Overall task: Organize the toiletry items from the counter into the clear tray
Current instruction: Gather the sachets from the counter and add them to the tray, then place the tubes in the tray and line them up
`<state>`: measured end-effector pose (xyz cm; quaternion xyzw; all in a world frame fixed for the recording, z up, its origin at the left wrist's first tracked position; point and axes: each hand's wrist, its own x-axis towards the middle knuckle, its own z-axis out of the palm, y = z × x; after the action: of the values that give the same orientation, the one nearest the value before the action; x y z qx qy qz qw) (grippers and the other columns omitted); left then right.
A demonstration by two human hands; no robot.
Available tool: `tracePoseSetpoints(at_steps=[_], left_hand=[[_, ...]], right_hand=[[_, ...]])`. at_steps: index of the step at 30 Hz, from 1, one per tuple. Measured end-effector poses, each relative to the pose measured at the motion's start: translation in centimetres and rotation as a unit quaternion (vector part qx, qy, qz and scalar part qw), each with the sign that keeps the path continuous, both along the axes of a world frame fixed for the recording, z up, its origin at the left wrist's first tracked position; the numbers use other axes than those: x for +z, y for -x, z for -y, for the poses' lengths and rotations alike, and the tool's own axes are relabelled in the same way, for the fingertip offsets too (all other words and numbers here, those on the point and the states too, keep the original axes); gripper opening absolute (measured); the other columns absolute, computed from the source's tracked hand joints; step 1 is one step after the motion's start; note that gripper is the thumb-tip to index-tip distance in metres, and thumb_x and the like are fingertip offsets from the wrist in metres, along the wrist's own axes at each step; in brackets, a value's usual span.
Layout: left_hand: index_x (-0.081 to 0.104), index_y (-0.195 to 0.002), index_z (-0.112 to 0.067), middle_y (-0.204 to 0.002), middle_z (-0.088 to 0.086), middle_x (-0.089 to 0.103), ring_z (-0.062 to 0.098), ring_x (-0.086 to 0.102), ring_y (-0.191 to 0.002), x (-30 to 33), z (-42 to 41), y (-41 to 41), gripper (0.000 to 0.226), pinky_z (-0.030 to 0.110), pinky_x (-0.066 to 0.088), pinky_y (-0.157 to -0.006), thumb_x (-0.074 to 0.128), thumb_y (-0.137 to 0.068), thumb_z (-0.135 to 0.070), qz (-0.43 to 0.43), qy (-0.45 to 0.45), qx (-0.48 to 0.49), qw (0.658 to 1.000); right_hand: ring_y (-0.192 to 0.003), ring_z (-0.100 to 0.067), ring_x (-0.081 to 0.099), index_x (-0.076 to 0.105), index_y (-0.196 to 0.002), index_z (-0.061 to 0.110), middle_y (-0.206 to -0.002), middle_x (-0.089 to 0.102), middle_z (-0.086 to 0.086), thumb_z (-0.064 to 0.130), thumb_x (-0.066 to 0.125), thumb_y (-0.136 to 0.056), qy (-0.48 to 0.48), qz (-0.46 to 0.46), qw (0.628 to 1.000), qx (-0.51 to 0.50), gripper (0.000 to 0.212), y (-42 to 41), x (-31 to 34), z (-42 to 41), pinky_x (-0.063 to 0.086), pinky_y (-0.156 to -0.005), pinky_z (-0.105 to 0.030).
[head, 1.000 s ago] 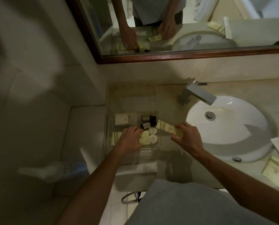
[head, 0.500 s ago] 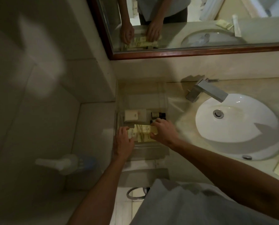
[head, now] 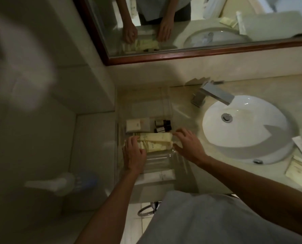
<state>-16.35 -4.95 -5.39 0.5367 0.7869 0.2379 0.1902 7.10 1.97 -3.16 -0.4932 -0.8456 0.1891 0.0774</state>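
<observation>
1. The pale yellow flat sachets (head: 155, 142) now lie inside the clear plastic tray (head: 164, 106); a second ago one was outside it.
2. The left hand (head: 134, 154) presses their near end, fingers curled; the right hand (head: 187, 144), relaxed, touches the other end.
3. More packets (head: 298, 170) wait on the tabletop, far right of the right hand.

Left hand (head: 134, 154) and right hand (head: 189, 146) flank cream packets (head: 156, 142) (inside clear tray (head: 164, 161)).
</observation>
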Motion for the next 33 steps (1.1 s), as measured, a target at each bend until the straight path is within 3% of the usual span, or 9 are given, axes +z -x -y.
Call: tracePoseSetpoints(at_steps=[4,8,14,21,24,26,30,31,33], left_hand=[[0.055,-0.105,-0.013,-0.103,0.006,0.053,0.021,0.049,-0.09,1.0,0.3,-2.9,0.037,0.032,0.046,-0.075,0.064,-0.069,-0.011,-0.04,-0.036,-0.126,0.991],[0.059,-0.103,-0.014,-0.098,0.003,0.056,0.018,0.051,-0.086,1.3,3.6,-4.2,0.035,0.027,0.045,-0.071,0.065,-0.071,-0.026,-0.082,-0.025,-0.301,0.95],[0.06,-0.114,-0.015,-0.107,0.003,0.06,0.022,0.057,-0.093,-0.4,5.0,-6.3,0.046,0.036,0.05,-0.078,0.06,-0.071,-0.033,-0.101,0.064,-0.282,0.952],[0.057,-0.112,-0.015,-0.106,0.002,0.057,0.022,0.053,-0.096,0.1,-0.3,-16.2,0.047,0.036,0.045,-0.08,0.057,-0.07,-0.035,-0.068,0.021,-0.346,0.936],[0.055,-0.117,-0.016,-0.11,0.002,0.057,0.022,0.053,-0.098,0.5,-2.2,-20.8,0.05,0.038,0.046,-0.082,0.058,-0.072,-0.037,-0.05,0.01,-0.365,0.929],[0.054,-0.119,-0.016,-0.111,0.004,0.058,0.023,0.054,-0.099,0.8,-2.9,-23.3,0.053,0.037,0.045,-0.082,0.06,-0.071,-0.037,-0.031,0.001,-0.378,0.925],[0.056,-0.119,-0.015,-0.111,0.003,0.058,0.023,0.055,-0.098,1.1,-3.4,-26.0,0.054,0.034,0.044,-0.081,0.065,-0.068,-0.033,-0.027,-0.001,-0.394,0.919],[0.057,-0.118,-0.015,-0.111,0.003,0.058,0.023,0.056,-0.096,1.2,-3.3,-26.2,0.054,0.033,0.044,-0.08,0.065,-0.068,-0.033,-0.028,0.004,-0.393,0.919],[0.057,-0.117,-0.016,-0.11,0.002,0.058,0.023,0.056,-0.094,1.0,-3.1,-26.3,0.052,0.034,0.044,-0.078,0.063,-0.069,-0.035,-0.029,0.017,-0.391,0.92]], right_hand=[[-0.11,-0.023,0.057,0.061,-0.125,0.018,-0.125,0.058,-0.005,0.028,0.071,-0.086,-0.006,0.021,1.0,0.018,0.041,-5.8,-0.9,1.8,0.052,-0.088,-0.036],[-0.103,-0.025,0.058,0.066,-0.118,0.017,-0.116,0.061,-0.005,0.024,0.076,-0.081,0.003,0.019,1.0,0.008,0.039,-10.7,-2.3,2.8,0.052,-0.083,-0.038],[-0.095,-0.027,0.058,0.067,-0.108,0.015,-0.107,0.061,-0.005,0.019,0.07,-0.082,0.02,0.027,0.999,-0.019,0.027,-16.0,-3.2,3.6,0.05,-0.078,-0.039],[-0.101,-0.024,0.055,0.066,-0.113,0.015,-0.111,0.059,-0.004,0.021,0.065,-0.085,0.016,0.041,0.988,-0.149,0.029,-24.0,-2.1,3.2,0.047,-0.084,-0.04],[-0.103,-0.026,0.056,0.064,-0.117,0.015,-0.114,0.059,-0.006,0.026,0.067,-0.085,-0.024,0.065,0.955,-0.289,0.034,-29.1,-1.1,3.2,0.048,-0.085,-0.041],[-0.104,-0.029,0.055,0.059,-0.119,0.013,-0.116,0.057,-0.01,0.037,0.069,-0.085,-0.029,0.085,0.908,-0.409,0.044,-32.6,-1.1,3.6,0.047,-0.085,-0.043],[-0.117,-0.041,0.047,0.041,-0.132,0.003,-0.13,0.046,-0.02,0.066,0.067,-0.077,0.132,0.129,0.782,-0.595,0.088,-36.9,-2.0,5.0,0.044,-0.096,-0.049],[-0.12,-0.043,0.045,0.038,-0.135,0.001,-0.133,0.043,-0.023,0.065,0.067,-0.078,0.158,0.125,0.771,-0.604,0.09,-37.1,-2.2,5.3,0.041,-0.098,-0.049],[-0.118,-0.042,0.044,0.041,-0.133,0.003,-0.131,0.044,-0.022,0.054,0.067,-0.083,0.169,0.088,0.788,-0.585,0.076,-36.9,-3.0,5.3,0.039,-0.098,-0.046]])
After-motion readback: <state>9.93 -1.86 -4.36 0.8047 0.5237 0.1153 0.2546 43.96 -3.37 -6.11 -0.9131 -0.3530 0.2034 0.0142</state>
